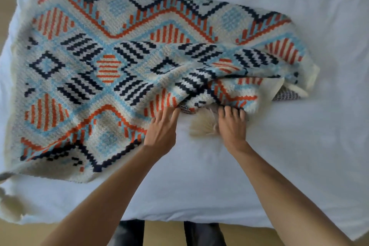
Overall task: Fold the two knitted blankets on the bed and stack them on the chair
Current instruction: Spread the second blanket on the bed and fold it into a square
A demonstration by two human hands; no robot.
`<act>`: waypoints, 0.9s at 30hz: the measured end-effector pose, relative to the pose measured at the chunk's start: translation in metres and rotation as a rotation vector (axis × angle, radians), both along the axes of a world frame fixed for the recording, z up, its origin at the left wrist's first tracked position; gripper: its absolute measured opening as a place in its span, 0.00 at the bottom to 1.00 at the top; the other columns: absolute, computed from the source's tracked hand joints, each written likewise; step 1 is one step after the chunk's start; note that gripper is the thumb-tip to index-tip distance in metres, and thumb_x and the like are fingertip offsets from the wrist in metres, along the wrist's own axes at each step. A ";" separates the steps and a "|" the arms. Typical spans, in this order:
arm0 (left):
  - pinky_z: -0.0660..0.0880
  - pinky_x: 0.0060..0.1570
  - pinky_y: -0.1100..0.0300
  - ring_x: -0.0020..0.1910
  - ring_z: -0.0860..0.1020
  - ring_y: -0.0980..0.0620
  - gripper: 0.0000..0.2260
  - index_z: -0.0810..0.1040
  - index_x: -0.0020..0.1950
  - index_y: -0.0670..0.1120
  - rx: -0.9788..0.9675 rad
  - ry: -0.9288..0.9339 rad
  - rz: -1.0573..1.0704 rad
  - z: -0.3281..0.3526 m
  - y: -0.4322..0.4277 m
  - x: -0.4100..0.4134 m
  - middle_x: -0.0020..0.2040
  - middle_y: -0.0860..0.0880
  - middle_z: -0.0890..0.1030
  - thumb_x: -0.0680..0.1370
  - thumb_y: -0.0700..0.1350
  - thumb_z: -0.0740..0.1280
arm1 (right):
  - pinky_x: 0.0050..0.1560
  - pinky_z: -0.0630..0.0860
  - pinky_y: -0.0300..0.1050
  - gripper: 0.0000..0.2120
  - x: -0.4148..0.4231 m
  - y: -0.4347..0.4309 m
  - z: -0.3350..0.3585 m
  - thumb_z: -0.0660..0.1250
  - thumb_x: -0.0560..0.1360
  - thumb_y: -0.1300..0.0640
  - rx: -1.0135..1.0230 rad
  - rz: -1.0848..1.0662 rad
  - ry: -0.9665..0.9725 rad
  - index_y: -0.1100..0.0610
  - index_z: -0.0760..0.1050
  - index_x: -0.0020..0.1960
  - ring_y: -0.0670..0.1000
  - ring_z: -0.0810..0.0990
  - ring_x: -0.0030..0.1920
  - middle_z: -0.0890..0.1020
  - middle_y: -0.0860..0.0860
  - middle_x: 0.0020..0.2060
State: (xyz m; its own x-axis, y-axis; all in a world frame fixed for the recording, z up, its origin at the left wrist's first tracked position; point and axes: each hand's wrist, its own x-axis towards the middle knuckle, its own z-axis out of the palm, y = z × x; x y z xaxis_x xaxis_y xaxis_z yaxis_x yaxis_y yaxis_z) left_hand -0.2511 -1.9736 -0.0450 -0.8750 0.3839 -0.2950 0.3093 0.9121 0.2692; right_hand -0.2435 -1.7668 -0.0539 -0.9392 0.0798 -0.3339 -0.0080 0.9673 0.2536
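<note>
Early stage, no fold made yet. Patterned blanket point(95, 70) on bed point(279, 166): left part flat, right part bunched. Right hand point(231, 126) grips near edge, fingers curled. Left hand point(161, 128) at the edge, grip unclear. Tassel point(202, 127) between them. Chair out of view.

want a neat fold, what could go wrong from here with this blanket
The blanket is bunched on its right side near the left hand and right hand; folding now may trap wrinkles. The tassel lies between the hands and could get caught inside the fold.
</note>
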 end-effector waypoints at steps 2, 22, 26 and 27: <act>0.74 0.54 0.50 0.61 0.68 0.40 0.29 0.57 0.74 0.44 0.008 0.003 0.055 -0.003 0.026 -0.006 0.67 0.40 0.65 0.73 0.33 0.58 | 0.45 0.75 0.45 0.07 0.007 0.012 -0.001 0.75 0.63 0.59 -0.045 0.070 0.035 0.55 0.80 0.40 0.52 0.78 0.37 0.79 0.50 0.35; 0.64 0.65 0.51 0.65 0.67 0.43 0.19 0.62 0.70 0.44 0.064 -0.343 -0.233 -0.006 0.153 0.081 0.68 0.44 0.69 0.78 0.40 0.55 | 0.42 0.75 0.53 0.11 0.126 0.137 0.024 0.74 0.55 0.68 -0.168 -0.027 -0.020 0.63 0.78 0.37 0.60 0.78 0.36 0.77 0.59 0.35; 0.64 0.60 0.53 0.61 0.67 0.44 0.23 0.62 0.67 0.46 -0.009 -0.252 -0.294 -0.007 0.131 0.077 0.62 0.45 0.68 0.72 0.42 0.61 | 0.47 0.75 0.56 0.27 0.130 0.110 0.022 0.76 0.56 0.62 -0.264 0.056 -0.080 0.59 0.77 0.55 0.61 0.78 0.49 0.78 0.59 0.49; 0.63 0.59 0.53 0.61 0.67 0.44 0.24 0.62 0.66 0.46 -0.064 -0.230 -0.301 -0.008 0.125 0.076 0.62 0.45 0.68 0.71 0.42 0.62 | 0.47 0.75 0.55 0.28 0.129 0.105 0.021 0.76 0.57 0.62 -0.271 0.049 -0.086 0.59 0.77 0.56 0.61 0.78 0.49 0.78 0.60 0.49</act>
